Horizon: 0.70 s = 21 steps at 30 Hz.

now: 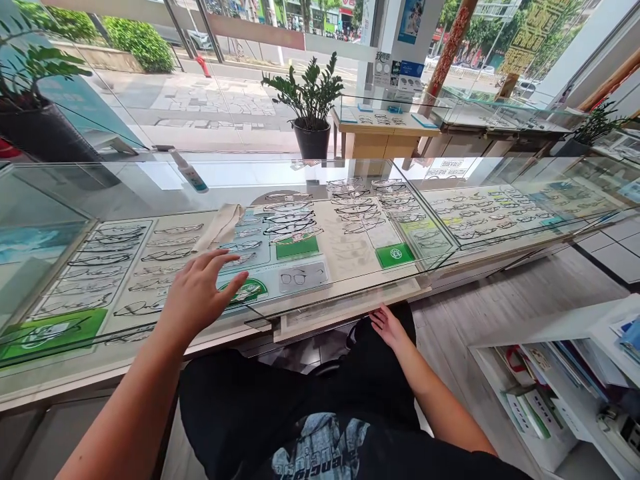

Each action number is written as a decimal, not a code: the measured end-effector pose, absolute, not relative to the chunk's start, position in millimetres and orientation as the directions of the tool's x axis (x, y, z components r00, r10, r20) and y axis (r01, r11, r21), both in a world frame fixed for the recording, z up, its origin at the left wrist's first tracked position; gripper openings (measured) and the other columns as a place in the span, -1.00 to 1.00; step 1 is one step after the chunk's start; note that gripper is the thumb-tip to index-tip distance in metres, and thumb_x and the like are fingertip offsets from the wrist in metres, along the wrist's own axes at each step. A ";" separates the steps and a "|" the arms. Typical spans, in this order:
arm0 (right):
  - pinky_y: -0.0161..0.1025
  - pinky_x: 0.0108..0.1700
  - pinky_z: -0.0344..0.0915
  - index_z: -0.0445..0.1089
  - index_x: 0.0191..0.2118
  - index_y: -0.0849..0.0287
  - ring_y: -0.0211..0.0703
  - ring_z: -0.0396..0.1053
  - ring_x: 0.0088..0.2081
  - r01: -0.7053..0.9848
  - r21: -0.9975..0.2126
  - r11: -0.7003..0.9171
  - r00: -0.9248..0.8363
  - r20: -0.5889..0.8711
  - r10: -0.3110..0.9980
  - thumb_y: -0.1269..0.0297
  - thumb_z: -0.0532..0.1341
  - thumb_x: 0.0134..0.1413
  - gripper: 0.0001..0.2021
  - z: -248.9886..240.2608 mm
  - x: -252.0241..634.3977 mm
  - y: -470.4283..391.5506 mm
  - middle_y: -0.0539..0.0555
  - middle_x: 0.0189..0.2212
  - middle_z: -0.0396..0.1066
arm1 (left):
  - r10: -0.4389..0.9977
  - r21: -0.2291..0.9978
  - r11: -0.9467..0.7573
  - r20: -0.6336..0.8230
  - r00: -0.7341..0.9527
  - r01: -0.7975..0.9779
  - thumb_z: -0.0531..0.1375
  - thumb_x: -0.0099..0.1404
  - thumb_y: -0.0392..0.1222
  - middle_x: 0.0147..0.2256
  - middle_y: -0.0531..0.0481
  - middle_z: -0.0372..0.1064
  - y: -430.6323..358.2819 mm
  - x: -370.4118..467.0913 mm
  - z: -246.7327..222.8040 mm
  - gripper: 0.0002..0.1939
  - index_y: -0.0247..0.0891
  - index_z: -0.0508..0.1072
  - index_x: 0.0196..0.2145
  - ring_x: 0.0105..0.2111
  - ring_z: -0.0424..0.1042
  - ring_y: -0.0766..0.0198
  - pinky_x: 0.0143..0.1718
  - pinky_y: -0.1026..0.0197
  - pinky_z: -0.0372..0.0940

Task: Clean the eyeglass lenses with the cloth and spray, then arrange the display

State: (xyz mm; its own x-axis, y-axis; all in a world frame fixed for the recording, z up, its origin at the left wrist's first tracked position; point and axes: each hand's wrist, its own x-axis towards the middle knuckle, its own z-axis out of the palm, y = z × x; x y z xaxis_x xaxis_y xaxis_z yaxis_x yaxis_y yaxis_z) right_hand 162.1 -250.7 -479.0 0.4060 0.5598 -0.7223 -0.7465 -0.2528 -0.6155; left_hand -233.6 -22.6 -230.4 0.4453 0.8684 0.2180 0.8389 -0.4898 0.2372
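My left hand (197, 290) is over the glass top of the display case (350, 280), fingers spread and holding nothing. Just beyond its fingertips lies a beige cloth (223, 223). Rows of eyeglasses (290, 217) show through the glass, with green cards (395, 255) among them. Low on the right, my right hand (389, 325) is palm up with loosely extended fingers, beside the front edge of a pulled-out drawer (345, 308) and above my thigh. I see nothing in that hand; whether its fingertips touch the drawer is unclear.
A spray bottle (189, 171) stands toward the back of the case at left. Potted plants (313, 137) are behind it by the window. More glass cases (505, 210) run off to the right. A white shelf (500, 347) with books and papers is at my right.
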 end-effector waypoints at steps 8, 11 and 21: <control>-0.38 -0.47 0.16 0.61 -0.21 0.16 -0.21 0.56 -0.44 -0.566 -0.643 -0.516 0.241 -0.727 0.643 0.04 0.64 0.03 -0.63 -417.8 156.8 -306.5 0.14 -0.28 0.73 | 0.718 0.257 -0.694 0.313 0.621 0.673 0.03 0.64 0.25 0.27 -0.33 0.57 -54.4 -215.1 -231.6 -0.41 -0.23 0.62 0.17 0.32 0.50 -0.26 0.36 -0.27 0.36; -0.34 -0.49 0.09 0.69 -0.07 0.16 -0.27 0.44 -0.49 -0.123 -0.793 -0.597 -0.217 -0.566 0.796 -0.17 0.51 0.23 -0.55 -338.9 172.4 -327.1 0.16 -0.25 0.74 | 0.557 0.259 -0.829 0.287 0.780 0.496 0.08 0.68 0.14 0.19 -0.21 0.64 -85.0 -185.9 -229.8 -0.57 -0.10 0.67 0.11 0.24 0.56 -0.16 0.31 -0.18 0.38; 0.26 0.43 0.38 0.57 0.28 0.08 0.39 0.45 0.37 0.762 -0.528 -0.375 0.504 0.119 0.856 -0.15 0.17 0.48 -0.47 -204.5 351.5 -221.0 0.33 0.35 0.55 | 0.254 0.407 -0.842 -0.283 0.925 0.355 0.05 0.69 -0.10 -0.10 -0.25 0.71 -128.2 -112.9 -228.0 -0.60 -0.23 0.58 0.24 -0.10 0.71 -0.12 -0.10 0.05 0.47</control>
State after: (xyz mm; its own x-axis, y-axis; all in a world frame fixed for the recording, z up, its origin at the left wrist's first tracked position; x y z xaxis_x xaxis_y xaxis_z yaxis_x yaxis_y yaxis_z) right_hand 351.5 -221.0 -204.5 0.5037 0.8556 0.1189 0.7620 -0.3752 -0.5278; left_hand -112.9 -128.2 -228.0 0.9250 0.2540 -0.2826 0.3553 -0.8417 0.4067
